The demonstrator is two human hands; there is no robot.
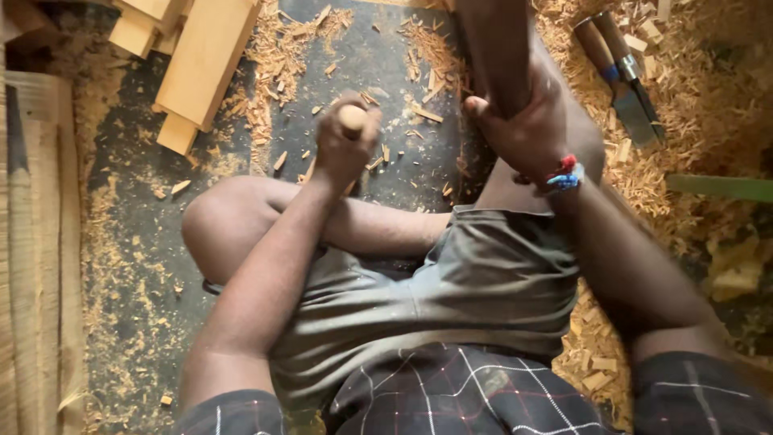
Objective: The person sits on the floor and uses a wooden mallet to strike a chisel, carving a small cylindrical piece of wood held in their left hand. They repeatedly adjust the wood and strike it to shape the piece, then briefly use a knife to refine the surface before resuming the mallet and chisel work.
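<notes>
Head view
Left hand (345, 145): its grip is clenched around a pale wooden handle (352, 118); only the rounded end shows above the fist, the rest is hidden inside it.
Right hand (527, 129): its grip is wrapped around a dark wooden piece (495, 48) that runs up and away to the top edge of the frame; the fingers (481, 109) curl over its left side.
Wristband (564, 173): red, white and blue, just below the right grip on the wrist.
Dark piece to handle: to the right of the left grip, near it, not touching; whether the tool's working end meets the piece cannot be told.
Knee (221, 221): bare, bent, below and left of the left grip; grey shorts (475, 290) lie below both grips.
Floor (145, 266): dark mat under both grips, strewn with wood chips (419, 72) just above and between them.
Planks (201, 64): pale cut boards stacked above and left of the left grip, well apart from it.
Chisels (624, 76): two, with dark handles and flat blades, lying on shavings to the right of the right grip, untouched.
</notes>
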